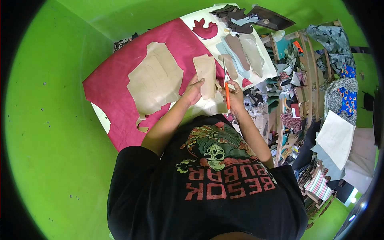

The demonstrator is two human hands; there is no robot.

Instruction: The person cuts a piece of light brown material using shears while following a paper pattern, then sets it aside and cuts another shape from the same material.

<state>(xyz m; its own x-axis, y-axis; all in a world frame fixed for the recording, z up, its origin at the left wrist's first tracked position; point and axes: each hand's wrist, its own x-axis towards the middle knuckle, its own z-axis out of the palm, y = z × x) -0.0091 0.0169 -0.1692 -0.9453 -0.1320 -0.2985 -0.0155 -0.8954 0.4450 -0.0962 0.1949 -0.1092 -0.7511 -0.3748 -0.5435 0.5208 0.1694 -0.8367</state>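
My left hand (193, 90) grips a small tan piece of sheet material (206, 74) and holds it up above the table. My right hand (235, 96) is closed on orange-handled scissors (227, 91), whose blades point up along the right edge of that tan piece. A larger tan sheet (156, 80) with an irregular cut outline lies to the left on a crimson sheet (120, 88). I am wearing a black printed T-shirt.
On a pale board (256, 70) lie shoe-sole shaped cutouts (244, 50), dark scraps (234, 16) and a red scrap (205, 30). To the right stand wooden racks (298, 100) crammed with fabric pieces and a patterned cloth (346, 96). The floor is green (60, 140).
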